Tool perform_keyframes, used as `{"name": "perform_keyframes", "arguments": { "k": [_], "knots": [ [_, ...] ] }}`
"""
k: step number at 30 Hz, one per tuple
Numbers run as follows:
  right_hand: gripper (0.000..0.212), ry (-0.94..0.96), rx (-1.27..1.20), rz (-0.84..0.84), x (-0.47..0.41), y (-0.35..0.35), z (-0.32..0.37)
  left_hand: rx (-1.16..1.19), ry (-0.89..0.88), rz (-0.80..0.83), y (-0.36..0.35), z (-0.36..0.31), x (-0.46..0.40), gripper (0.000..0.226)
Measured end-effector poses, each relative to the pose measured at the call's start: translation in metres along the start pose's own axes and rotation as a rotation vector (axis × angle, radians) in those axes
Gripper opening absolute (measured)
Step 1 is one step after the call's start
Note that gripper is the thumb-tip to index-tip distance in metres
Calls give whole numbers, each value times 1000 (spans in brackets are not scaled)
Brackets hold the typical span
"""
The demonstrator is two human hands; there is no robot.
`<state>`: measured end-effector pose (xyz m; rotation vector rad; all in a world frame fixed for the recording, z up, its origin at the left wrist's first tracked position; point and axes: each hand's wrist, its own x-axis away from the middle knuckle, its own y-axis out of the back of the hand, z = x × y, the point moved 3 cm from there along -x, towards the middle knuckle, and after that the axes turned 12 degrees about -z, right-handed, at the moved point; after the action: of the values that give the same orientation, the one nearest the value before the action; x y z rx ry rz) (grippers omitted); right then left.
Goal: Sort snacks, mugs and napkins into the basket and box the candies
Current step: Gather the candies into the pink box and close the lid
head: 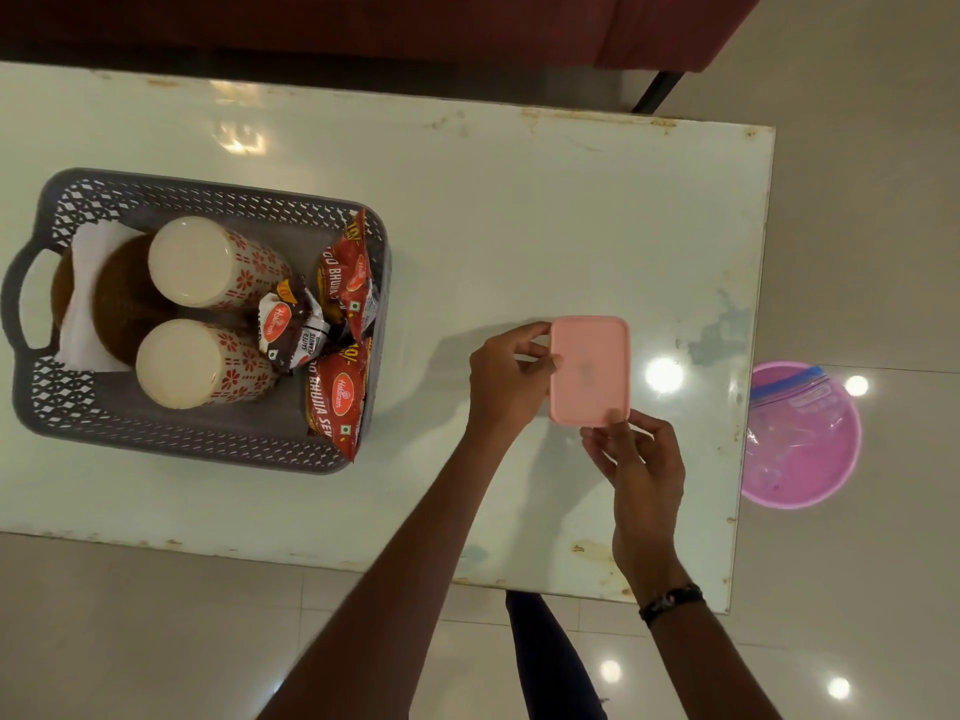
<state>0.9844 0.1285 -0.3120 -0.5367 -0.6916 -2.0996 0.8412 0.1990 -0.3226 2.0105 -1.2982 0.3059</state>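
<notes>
A small pink lidded box [589, 370] sits on the white table [519, 210] right of centre. My left hand [506, 379] pinches its left edge, and my right hand [641, 467] grips its near right corner. The lid covers whatever is inside. At the left stands a grey lattice basket [208, 433]. It holds two patterned mugs [208, 262] turned bottom up, white napkins [85, 304] beside something brown, and red and dark snack packets [340, 324] along its right side.
A pink tub [810, 485] with a clear zip bag [795, 407] in it stands on the floor past the table's right edge. A dark red sofa [467, 23] runs along the far side. My leg [550, 662] shows below the near edge.
</notes>
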Motion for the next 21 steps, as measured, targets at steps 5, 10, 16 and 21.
{"name": "perform_keyframes", "arguments": {
  "k": [5,10,16,21],
  "knots": [
    [14,-86,-72,10,-7,0,2,-22,-49,-53,-6,-4,4,35],
    [6,-126,-92,3,-6,-1,4,-57,-78,-124,-7,6,32,28],
    [6,-144,-113,7,-6,-1,0,83,163,-234,-10,33,62,12],
    [12,-161,-93,10,-9,-1,0,39,246,-208,-14,30,50,10]
  ]
}}
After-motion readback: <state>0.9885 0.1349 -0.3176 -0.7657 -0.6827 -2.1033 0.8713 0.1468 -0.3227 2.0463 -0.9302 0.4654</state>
